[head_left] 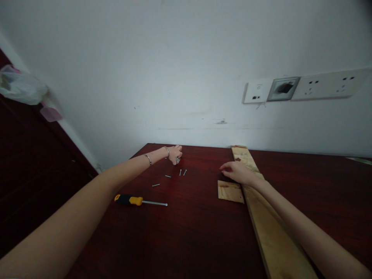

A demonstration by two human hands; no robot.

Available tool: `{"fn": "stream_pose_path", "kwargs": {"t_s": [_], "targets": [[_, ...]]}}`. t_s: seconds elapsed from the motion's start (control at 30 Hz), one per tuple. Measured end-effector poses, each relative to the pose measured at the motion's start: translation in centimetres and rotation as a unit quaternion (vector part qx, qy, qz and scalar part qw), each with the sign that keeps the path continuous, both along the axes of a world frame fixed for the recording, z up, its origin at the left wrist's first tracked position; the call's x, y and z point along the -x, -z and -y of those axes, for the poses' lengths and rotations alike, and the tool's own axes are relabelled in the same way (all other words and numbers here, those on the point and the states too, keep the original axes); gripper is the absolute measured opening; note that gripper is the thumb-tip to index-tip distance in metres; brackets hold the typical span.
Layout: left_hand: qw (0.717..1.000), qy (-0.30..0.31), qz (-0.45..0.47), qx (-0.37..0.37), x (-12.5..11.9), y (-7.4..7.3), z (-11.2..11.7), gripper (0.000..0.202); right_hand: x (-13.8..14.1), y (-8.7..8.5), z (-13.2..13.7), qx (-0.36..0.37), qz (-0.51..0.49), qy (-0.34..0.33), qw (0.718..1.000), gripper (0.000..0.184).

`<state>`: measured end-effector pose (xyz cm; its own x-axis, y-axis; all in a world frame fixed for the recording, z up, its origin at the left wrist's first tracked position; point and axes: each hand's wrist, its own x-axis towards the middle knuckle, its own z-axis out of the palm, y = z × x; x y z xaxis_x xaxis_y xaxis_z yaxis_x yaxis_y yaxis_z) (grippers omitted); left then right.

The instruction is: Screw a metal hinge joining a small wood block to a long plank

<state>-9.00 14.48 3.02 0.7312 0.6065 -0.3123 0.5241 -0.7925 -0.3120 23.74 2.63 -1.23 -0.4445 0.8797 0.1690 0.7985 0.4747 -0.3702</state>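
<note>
My left hand (174, 154) is near the table's back edge, its fingers closed around small silvery metal at the fingertips, too small to name. Several loose screws (185, 172) lie on the table just in front of it. Closer to me, below my left forearm, rests a screwdriver (135, 200) with a yellow and black handle, its shaft pointing right. My right hand (236, 172) hovers or rests beside a long wooden plank (270, 228), with its fingers loosely bent, apart and holding nothing visible. Just below that hand, a small wooden block (230, 192) lies against the plank's left edge.
The dark red table (186, 240) meets a white wall (174, 77) at the back. Wall sockets (296, 87) sit above its right side. To the left are a dark door (35, 155) and a hanging white plastic bag (21, 87).
</note>
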Motion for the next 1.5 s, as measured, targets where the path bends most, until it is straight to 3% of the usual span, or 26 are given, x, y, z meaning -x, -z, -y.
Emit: {"fn": "stream_pose_path", "kwargs": {"t_s": [0.27,0.43,0.57,0.7,0.83,0.9,0.97,1.07,1.13,1.23,1.5], "targets": [[1.000,-0.005,0.001,-0.004,0.3,0.1,0.2,0.030,0.1,-0.5,0.3,-0.006,-0.002,-0.005,1.000,0.029],[0.999,-0.005,0.025,-0.024,0.5,-0.8,0.7,0.034,0.2,-0.7,0.4,-0.007,-0.006,-0.004,1.000,0.029],[0.998,-0.002,0.052,-0.041,0.3,-2.2,0.7,0.041,0.1,-0.9,0.4,-0.010,-0.013,0.001,1.000,0.029],[0.995,0.012,0.082,-0.063,-1.6,-4.3,1.5,0.046,0.0,-1.2,0.4,-0.015,-0.027,0.007,0.999,0.027],[0.985,0.069,0.133,-0.080,-5.0,-6.9,4.2,0.048,-0.1,-1.8,0.4,-0.019,-0.048,0.017,0.999,0.028],[0.979,0.100,0.155,-0.087,-6.9,-8.1,6.0,0.048,0.1,-2.4,0.6,-0.026,-0.104,0.033,0.994,0.033],[0.972,0.130,0.174,-0.092,-8.7,-9.1,7.8,0.046,0.4,-3.4,1.0,-0.015,-0.219,0.056,0.974,0.037],[0.962,0.163,0.189,-0.110,-11.1,-10.0,9.9,0.045,0.9,-5.5,2.4,0.070,-0.399,0.094,0.910,0.038],[0.957,0.177,0.192,-0.125,-12.4,-10.3,11.0,0.046,1.0,-6.9,3.6,0.118,-0.466,0.124,0.868,0.037],[0.954,0.177,0.186,-0.152,-14.1,-10.5,12.4,0.048,0.6,-8.0,5.2,0.155,-0.519,0.129,0.831,0.031],[0.942,0.142,0.237,-0.190,-16.5,-9.9,16.6,0.041,-0.8,-6.0,7.4,0.258,-0.616,0.090,0.739,0.024]]}}
